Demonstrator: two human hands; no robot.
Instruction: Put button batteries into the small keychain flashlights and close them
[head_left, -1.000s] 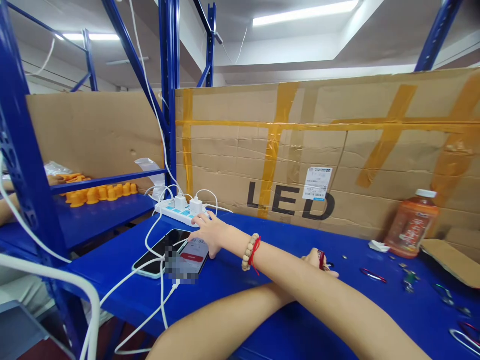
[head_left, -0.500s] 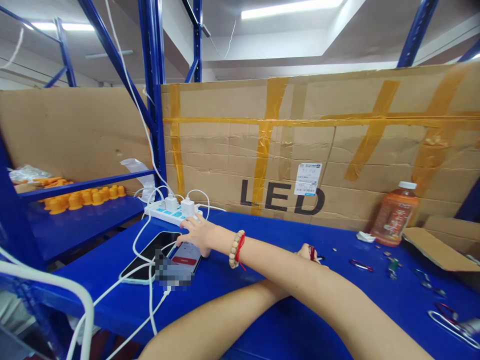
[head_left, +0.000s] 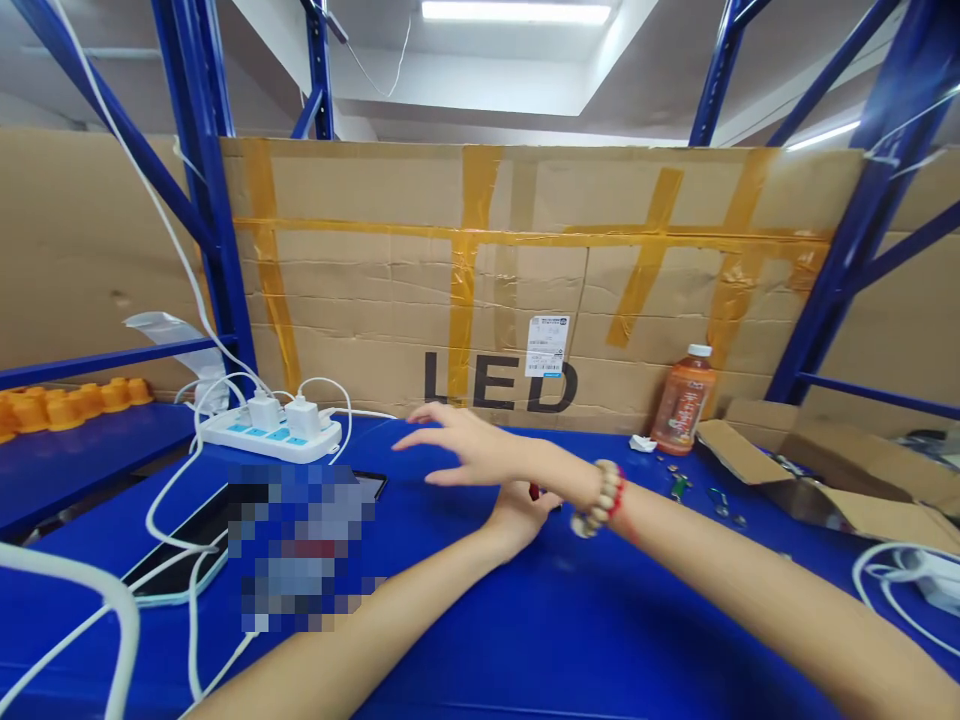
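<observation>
My right hand [head_left: 471, 447] hovers above the blue table [head_left: 570, 630] with its fingers spread and nothing in them; a bead bracelet [head_left: 600, 497] with a red cord is on its wrist. That arm crosses over my left arm. My left hand [head_left: 516, 520] rests on the table just beneath the right wrist, curled round a small red thing [head_left: 534, 491] that is mostly hidden. To the left lie a black phone [head_left: 180, 560] on a white cable and, next to it, a second one under a blurred patch.
A white power strip [head_left: 270, 436] with two chargers sits at the back left, with cables [head_left: 169, 490] looping forward. An orange drink bottle [head_left: 681, 402], small clips [head_left: 679, 487] and an open cardboard box [head_left: 795, 480] are to the right. A taped "LED" cardboard wall [head_left: 360, 300] stands behind. Orange caps [head_left: 67, 405] line the left shelf.
My right hand has lifted off the phone and drawn back to the right, fingers spread. My head has turned right, so the phones and power strip have shifted left in view.
</observation>
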